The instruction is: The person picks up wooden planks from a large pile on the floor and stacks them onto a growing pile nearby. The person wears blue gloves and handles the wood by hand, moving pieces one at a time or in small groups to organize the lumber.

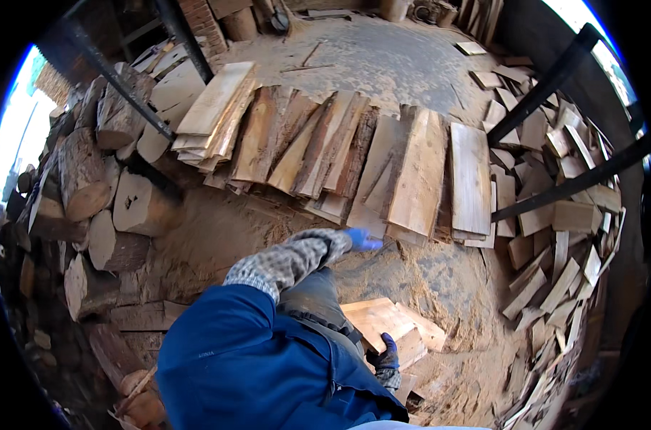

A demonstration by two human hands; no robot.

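Note:
My left hand [363,240], in a blue glove, reaches out at the end of a checked sleeve, just in front of a row of stacked boards [420,172]. Its fingers look stretched out, somewhat blurred, and nothing shows in them. Low on the right side of my body, my right hand [386,352], in a dark and blue glove, is closed on the edge of a pale wooden board [372,320]. The thumb lies on top of the wood; the other fingers are hidden. More board pieces [411,347] lie against and under that one.
Cut logs [135,204] are piled at the left. Loose wood pieces [533,208] heap up along the right. Dark metal bars [548,82] slant in at the upper right, with another metal frame [121,79] at upper left. Sawdust covers the floor [469,315].

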